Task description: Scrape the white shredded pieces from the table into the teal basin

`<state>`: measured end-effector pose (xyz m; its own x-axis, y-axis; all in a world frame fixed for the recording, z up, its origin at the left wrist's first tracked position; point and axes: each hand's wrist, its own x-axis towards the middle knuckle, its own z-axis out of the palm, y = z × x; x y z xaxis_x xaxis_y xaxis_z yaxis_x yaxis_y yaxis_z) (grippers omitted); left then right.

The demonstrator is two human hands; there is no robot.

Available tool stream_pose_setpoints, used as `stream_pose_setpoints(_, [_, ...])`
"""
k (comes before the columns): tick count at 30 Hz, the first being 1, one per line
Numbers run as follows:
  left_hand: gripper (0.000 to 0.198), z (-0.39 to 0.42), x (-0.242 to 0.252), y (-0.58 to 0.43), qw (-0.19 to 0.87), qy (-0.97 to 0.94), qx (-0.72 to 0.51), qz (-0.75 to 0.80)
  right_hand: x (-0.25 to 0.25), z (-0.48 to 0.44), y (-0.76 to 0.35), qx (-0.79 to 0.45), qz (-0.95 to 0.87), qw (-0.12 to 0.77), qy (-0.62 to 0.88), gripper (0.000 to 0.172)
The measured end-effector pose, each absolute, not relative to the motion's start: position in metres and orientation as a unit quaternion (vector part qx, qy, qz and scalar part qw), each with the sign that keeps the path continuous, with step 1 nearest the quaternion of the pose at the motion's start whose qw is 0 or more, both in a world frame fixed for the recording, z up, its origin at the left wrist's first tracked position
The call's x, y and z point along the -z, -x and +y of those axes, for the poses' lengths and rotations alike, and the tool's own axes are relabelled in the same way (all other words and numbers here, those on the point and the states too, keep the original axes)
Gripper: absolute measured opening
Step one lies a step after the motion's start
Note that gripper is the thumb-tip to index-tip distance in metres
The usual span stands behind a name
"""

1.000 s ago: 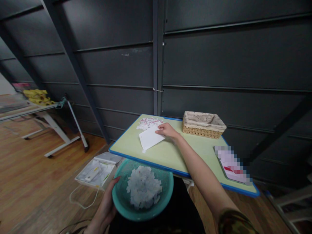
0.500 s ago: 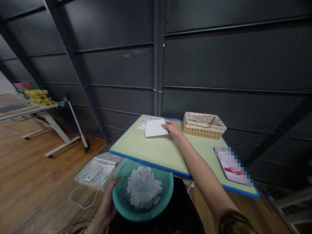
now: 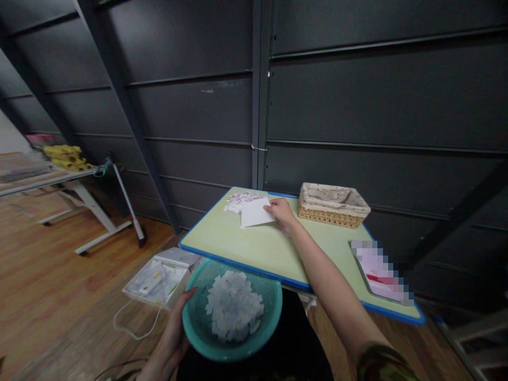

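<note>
My left hand (image 3: 179,328) grips the left rim of a teal plastic basket (image 3: 192,338), held below the table's front edge. A heap of small white paper pieces (image 3: 235,307) fills the basket's middle. Over the table, my right hand (image 3: 281,210) pinches the right edge of a white card (image 3: 257,212), thumb on top; the fingers beneath are partly hidden. Just behind and left of the card lies a pile of white and reddish paper scraps (image 3: 240,200) on the tabletop.
The pale green table (image 3: 222,238) has a blue edge. A cloth-lined wicker basket (image 3: 333,214) stands at its back right, and a pinkish flat item (image 3: 379,275), partly pixelated, lies front right. An open white box (image 3: 154,283) with a cable sits low left. A dark panelled wall (image 3: 198,111) rises behind.
The white card has shifted slightly right and toward me, and tilted, showing more of the scrap pile. My left hand and the teal basket stay in place.
</note>
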<state>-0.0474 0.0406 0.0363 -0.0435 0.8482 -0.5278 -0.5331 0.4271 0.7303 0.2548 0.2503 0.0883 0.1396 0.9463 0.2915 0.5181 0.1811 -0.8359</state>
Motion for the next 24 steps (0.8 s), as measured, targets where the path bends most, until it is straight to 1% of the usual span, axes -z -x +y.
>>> stream_pose_setpoints(5, [0.018, 0.044, -0.033, 0.048, 0.673, -0.154, -0.514, 0.509, -0.097, 0.236, -0.244, -0.296, -0.671, 0.404, 0.546, 0.024])
stream_pose_setpoints(11, [0.017, 0.043, -0.036, 0.047, 0.679, -0.141, -0.514, 0.505, -0.107, 0.215, -0.218, -0.441, -0.747, 0.304, 0.393, 0.030])
stream_pose_setpoints(13, [0.018, 0.042, -0.038, 0.046, 0.676, -0.146, -0.516, 0.505, -0.108, 0.213, -0.215, -0.481, -0.738, 0.300, 0.366, 0.031])
stream_pose_setpoints(14, [0.019, 0.041, -0.039, 0.046, 0.675, -0.147, -0.518, 0.505, -0.108, 0.214, -0.215, -0.486, -0.726, 0.318, 0.368, 0.031])
stream_pose_setpoints(15, [0.018, 0.040, -0.040, 0.045, 0.673, -0.149, -0.518, 0.507, -0.107, 0.216, -0.217, -0.478, -0.710, 0.350, 0.381, 0.031])
stream_pose_setpoints(17, [0.016, 0.040, -0.041, 0.044, 0.668, -0.148, -0.517, 0.515, -0.105, 0.223, -0.223, -0.425, -0.662, 0.438, 0.435, 0.032])
stream_pose_setpoints(19, [0.013, 0.040, -0.039, 0.044, 0.658, -0.149, -0.521, 0.523, -0.103, 0.232, -0.233, -0.332, -0.608, 0.513, 0.507, 0.033])
stream_pose_setpoints(20, [0.011, 0.039, -0.037, 0.044, 0.652, -0.152, -0.526, 0.523, -0.103, 0.236, -0.238, -0.279, -0.584, 0.534, 0.543, 0.033])
stream_pose_setpoints(22, [0.012, 0.039, -0.032, 0.044, 0.648, -0.162, -0.535, 0.518, -0.103, 0.241, -0.247, -0.185, -0.555, 0.539, 0.606, 0.033])
stream_pose_setpoints(24, [0.014, 0.039, -0.027, 0.045, 0.652, -0.164, -0.533, 0.514, -0.104, 0.242, -0.253, -0.123, -0.548, 0.515, 0.648, 0.033])
